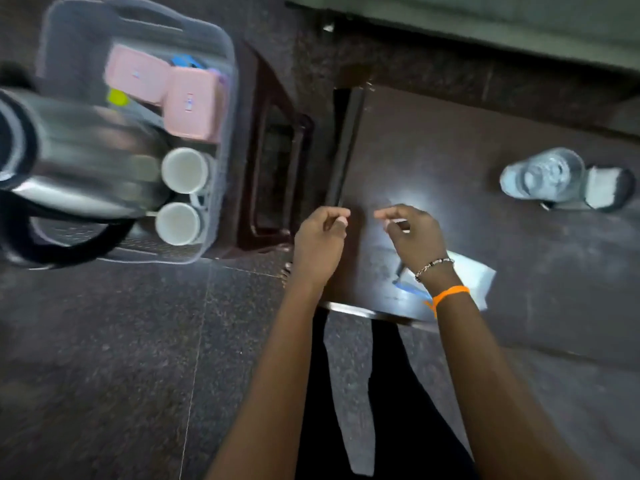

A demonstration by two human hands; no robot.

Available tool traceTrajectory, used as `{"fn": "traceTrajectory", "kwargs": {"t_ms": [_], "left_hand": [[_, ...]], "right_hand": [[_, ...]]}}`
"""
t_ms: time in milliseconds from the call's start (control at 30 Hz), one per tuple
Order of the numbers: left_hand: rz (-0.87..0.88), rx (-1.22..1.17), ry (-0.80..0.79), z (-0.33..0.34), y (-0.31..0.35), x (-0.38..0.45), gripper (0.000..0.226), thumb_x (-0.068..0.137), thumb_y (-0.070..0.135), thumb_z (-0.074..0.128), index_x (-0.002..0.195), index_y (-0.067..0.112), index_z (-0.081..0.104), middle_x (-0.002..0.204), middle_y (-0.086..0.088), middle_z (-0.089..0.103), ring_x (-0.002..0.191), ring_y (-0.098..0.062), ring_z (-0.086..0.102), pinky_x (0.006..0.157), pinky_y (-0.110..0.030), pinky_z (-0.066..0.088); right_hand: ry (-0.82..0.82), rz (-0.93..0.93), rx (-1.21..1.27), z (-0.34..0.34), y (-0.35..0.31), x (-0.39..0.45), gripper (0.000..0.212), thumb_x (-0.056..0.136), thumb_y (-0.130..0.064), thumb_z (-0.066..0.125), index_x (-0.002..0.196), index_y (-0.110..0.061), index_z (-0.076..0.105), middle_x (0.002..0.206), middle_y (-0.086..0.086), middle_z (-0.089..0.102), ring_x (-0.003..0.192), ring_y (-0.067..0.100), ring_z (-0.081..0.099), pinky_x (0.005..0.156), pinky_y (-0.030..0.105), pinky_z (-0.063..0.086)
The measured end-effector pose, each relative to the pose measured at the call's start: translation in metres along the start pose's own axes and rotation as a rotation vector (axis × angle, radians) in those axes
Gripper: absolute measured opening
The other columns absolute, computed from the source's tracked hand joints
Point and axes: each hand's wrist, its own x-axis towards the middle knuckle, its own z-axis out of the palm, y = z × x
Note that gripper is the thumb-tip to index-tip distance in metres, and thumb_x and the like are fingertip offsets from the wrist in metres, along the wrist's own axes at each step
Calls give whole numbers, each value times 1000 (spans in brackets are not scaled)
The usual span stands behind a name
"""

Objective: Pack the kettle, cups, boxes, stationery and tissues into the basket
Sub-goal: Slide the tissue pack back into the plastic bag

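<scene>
The basket [221, 64] sits on the left. In it we see the kettle [76, 157], two white cups [185, 169] and two pink boxes [188, 103]. Our left hand [320, 237] and right hand [414, 233] hover over the dark table [485, 237], fingers curled, holding nothing we can see. We think the tissues [474, 275] under our right wrist come next, so we must reach back and pinch the pack.

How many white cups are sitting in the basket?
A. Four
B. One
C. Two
C: two white cups stand side by side at the near end of the clear basket, next to the steel kettle and below the pink boxes.
</scene>
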Motion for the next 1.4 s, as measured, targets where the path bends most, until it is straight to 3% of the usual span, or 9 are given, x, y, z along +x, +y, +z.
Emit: {"fn": "traceTrajectory", "kwargs": {"t_ms": [233, 400, 567, 767, 900, 967, 1133, 1300, 1400], "left_hand": [[-80, 323, -371, 107, -28, -34, 22, 93, 19, 49, 106, 14, 66, 102, -8, 67, 100, -26, 63, 93, -36, 47], [-137, 433, -459, 158, -47, -51, 24, 92, 19, 48, 108, 14, 65, 112, -7, 66, 102, -23, 61, 95, -33, 46], [-201, 483, -451, 177, -64, -57, 28, 94, 23, 46, 114, 12, 62, 115, -7, 63, 105, -23, 59, 96, -36, 45], [-203, 476, -328, 158, -79, -47, 29, 91, 16, 45, 113, 17, 64, 121, -6, 62, 111, -21, 54, 90, -29, 41], [-252, 388, -258, 141, -92, -32, 33, 92, 13, 41, 119, 17, 60, 126, -8, 60, 112, -20, 54, 92, -31, 40], [-341, 301, -348, 143, -99, -29, 40, 95, 9, 39, 133, 16, 48, 137, -8, 51, 119, -19, 48, 98, -32, 36], [-252, 365, -410, 144, -121, -23, 52, 92, 2, 47, 142, 8, 34, 146, -11, 41, 131, -23, 41, 96, -23, 34], [-266, 92, -84, 106, -108, -11, 84, 78, 11, 73, 146, 9, 22, 145, -9, 40, 131, -23, 42, 108, -36, 38], [-369, -299, -111, 72, -75, -11, 57, 84, 12, 66, 136, 5, 44, 120, -6, 62, 102, -18, 60, 82, -23, 51]], "right_hand": [[157, 327, -47, -68, 145, -47, 29, 83, 6, 46, 96, -6, 70, 106, 18, 69, 95, 35, 64, 92, 38, 49], [111, 282, -256, -83, 197, -41, 37, 83, -6, 55, 119, -11, 56, 124, 15, 57, 117, 34, 49, 98, 30, 27], [-27, 255, -532, -70, 222, -30, 66, 76, -18, 69, 133, -16, 37, 140, 11, 37, 131, 36, 29, 106, 45, 27], [62, 320, -425, -64, 230, -33, 26, 77, -10, 65, 101, -6, 58, 127, 17, 42, 119, 37, 40, 97, 46, 38], [-37, 235, -441, -50, 223, -41, 63, 68, -38, 75, 116, -11, 46, 126, 14, 42, 116, 35, 43, 95, 47, 39], [-80, 177, -572, -36, 218, -46, 78, 61, -48, 77, 121, -14, 41, 128, 12, 41, 116, 34, 41, 91, 48, 40], [-146, 204, -572, -1, 206, -33, 54, 73, -23, 71, 119, -6, 49, 134, 17, 42, 117, 36, 47, 92, 47, 45], [-244, 180, -18, -6, 143, -6, 22, 73, -14, 74, 87, -2, 63, 80, 10, 64, 75, 18, 58, 62, 28, 42], [-269, 191, 282, -14, 93, 3, 24, 71, -14, 78, 60, -19, 57, 48, -12, 60, 42, -6, 51, 40, 10, 39]]}}
